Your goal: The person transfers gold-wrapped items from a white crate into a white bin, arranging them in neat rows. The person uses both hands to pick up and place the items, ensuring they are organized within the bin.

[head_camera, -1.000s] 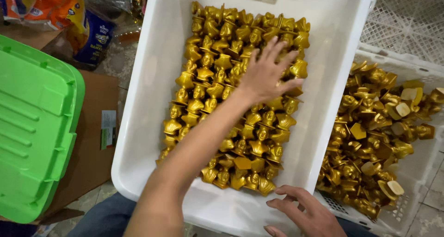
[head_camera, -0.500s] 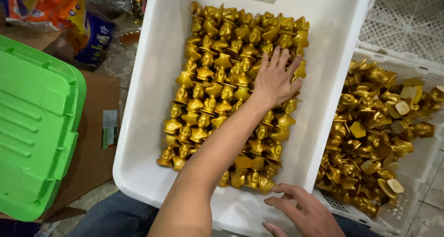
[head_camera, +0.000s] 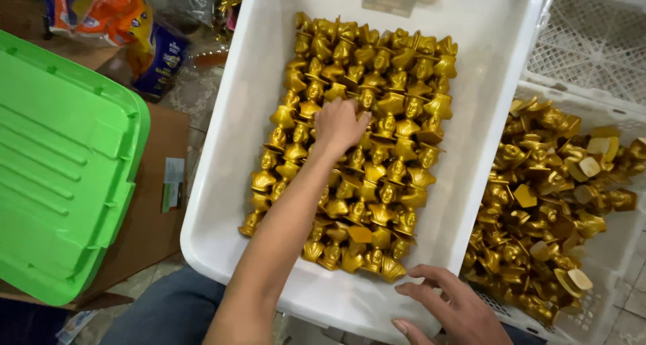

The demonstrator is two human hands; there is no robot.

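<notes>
Below me, a white plastic tub holds neat rows of small gold bust figurines, laid flat and packed side by side. My left hand reaches in from the lower edge, forearm stretched across the rows, and rests on the figurines near the middle of the block. Its fingers are curled together over the pieces beneath them; I cannot tell whether they actually pinch one. My right hand sits at the tub's near rim, fingers spread apart and touching the white edge, holding nothing. To the right, touching the tub, a white slatted crate carries a loose, jumbled heap of gold figurines. To the left lies a bright green plastic lid on brown cardboard, with colourful bags beyond it.
</notes>
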